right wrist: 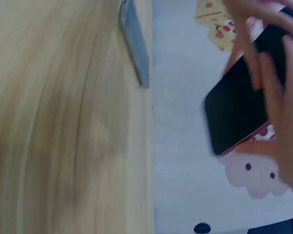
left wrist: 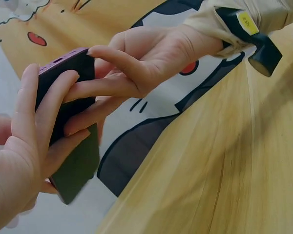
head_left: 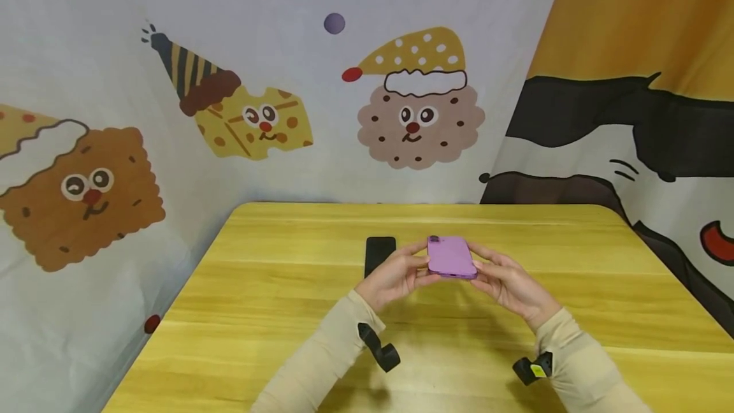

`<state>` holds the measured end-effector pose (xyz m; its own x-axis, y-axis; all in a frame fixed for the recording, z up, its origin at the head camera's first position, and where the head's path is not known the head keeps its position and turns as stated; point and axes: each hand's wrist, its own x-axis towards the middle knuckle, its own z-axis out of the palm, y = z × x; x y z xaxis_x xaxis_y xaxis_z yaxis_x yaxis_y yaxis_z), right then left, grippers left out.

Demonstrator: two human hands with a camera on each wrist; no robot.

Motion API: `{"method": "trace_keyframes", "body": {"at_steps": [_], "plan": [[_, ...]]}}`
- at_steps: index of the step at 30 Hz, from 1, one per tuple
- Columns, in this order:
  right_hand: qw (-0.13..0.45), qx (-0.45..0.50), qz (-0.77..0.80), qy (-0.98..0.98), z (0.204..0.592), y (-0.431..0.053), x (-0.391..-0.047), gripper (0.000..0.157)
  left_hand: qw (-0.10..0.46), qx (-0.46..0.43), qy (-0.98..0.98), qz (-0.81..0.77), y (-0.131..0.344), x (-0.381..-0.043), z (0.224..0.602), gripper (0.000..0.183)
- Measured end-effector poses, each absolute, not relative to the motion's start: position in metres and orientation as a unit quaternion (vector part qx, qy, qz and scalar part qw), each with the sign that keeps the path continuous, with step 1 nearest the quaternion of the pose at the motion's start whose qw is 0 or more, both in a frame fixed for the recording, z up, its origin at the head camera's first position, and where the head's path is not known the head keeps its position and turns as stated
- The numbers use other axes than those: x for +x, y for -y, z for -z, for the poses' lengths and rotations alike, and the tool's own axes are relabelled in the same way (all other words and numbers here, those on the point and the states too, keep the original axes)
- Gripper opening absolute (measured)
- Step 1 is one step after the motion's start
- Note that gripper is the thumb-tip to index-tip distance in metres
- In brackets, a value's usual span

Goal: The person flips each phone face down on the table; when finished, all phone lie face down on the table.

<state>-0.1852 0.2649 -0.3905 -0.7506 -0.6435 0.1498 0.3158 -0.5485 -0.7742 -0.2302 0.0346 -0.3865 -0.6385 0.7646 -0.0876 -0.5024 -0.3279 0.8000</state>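
Purple phone (head_left: 450,256) is up over the table (head_left: 275,311), not set down yet
Left hand (head_left: 395,276) and right hand (head_left: 510,282) pinch its left and right sides, so lifting's done; black slab (head_left: 380,252), probably another phone (partly hidden), lies untouched just left

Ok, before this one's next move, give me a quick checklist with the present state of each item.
1. Purple phone steadied on both sides: ok, left hand and right hand both grip it.
2. Purple phone clear of the table: ok, held above it.
3. Its screen lit: not ok, dark in both wrist views.
4. Black phone fully visible from the head: not ok, the left hand hides its near end.
5. Any side button being pressed: cannot tell, fingers cover the edges.
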Motion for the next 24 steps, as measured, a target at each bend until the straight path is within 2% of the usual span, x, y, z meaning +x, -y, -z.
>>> {"method": "trace_keyframes", "body": {"at_steps": [9, 20, 24], "plan": [[0.268, -0.152, 0.87, -0.386, 0.387, -0.26, -0.184, 0.06, 0.427, 0.165, -0.397, -0.795, -0.035, -0.231, 0.384, 0.045], [0.228, -0.171, 0.839, -0.464, 0.391, -0.253, -0.184, 0.064, 0.377, 0.143, -0.455, -0.794, -0.033, -0.23, 0.395, 0.056], [0.17, -0.174, 0.779, -0.578, 0.392, -0.248, -0.185, 0.068, 0.359, 0.167, -0.489, -0.777, -0.034, -0.23, 0.398, 0.059]]}}
